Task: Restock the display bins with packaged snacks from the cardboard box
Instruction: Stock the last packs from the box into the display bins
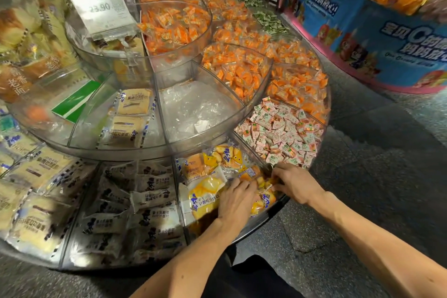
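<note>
**Both hands in the lower front bin**

Left hand (235,198) lies over the yellow packs (205,191) with its fingers bent; hold unclear. Right hand (294,184) pinches a bread packet (263,197) near the bin (266,216) rim, likely tucking it in. Cardboard box not in view.

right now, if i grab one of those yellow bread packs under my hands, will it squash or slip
Probably squashy: the yellow bread packs look puffy and soft. Their glossy film shines, so likely slippery. Lying flat in the bin, they should slide rather than roll.
</note>
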`<state>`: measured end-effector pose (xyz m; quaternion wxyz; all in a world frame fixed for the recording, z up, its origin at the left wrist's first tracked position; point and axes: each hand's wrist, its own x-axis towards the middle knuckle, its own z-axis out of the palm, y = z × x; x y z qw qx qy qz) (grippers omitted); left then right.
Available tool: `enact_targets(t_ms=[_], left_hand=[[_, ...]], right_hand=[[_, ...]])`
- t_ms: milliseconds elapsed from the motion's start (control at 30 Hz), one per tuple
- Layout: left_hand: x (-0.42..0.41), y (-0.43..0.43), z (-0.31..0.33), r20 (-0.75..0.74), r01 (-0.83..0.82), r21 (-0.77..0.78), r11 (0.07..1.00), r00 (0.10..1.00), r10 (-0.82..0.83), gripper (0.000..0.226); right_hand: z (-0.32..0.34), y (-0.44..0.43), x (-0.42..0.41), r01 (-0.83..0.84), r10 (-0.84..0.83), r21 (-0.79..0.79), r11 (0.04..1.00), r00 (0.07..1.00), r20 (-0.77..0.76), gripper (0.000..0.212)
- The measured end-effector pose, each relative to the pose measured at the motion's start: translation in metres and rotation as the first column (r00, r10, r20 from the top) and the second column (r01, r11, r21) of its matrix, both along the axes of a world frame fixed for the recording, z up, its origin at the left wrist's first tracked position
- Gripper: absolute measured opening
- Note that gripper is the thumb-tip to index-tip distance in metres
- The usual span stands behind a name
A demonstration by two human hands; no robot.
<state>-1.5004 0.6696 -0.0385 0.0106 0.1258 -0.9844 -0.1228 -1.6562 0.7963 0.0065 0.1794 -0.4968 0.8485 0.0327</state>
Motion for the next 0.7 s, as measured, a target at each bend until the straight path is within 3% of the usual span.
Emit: enact_targets(t_ms=[100,333,400,500,700], left_hand=[[-0.003,-0.003,0.000,0.044,0.014,-0.057,0.998,0.999,-0.012,0.033],[-0.018,-0.035,0.044,0.175,0.096,0.243,0.965,0.974,-0.141,0.030],[-0.020,-0.051,0.068,0.119,0.082,0.307,0.948,0.985,-0.124,0.027],[-0.014,-0.083,0.115,0.021,0.016,0.305,0.952,0.999,-0.024,0.042],[0.101,-0.187,0.211,-0.156,-0.194,0.315,0.929,0.955,0.252,0.038]], right_hand=[[-0.003,0.000,0.001,0.024,-0.025,0.035,0.999,0.999,0.043,0.034],[0.016,-0.002,-0.006,0.137,-0.133,-0.014,0.991,0.980,0.150,0.041],[0.034,-0.011,-0.005,0.176,-0.157,-0.097,0.980,0.972,0.177,0.042],[0.068,-0.039,0.005,0.210,-0.157,-0.225,0.952,0.961,0.229,0.032],[0.155,-0.150,0.091,-0.027,0.153,-0.490,0.871,0.964,0.219,0.019]])
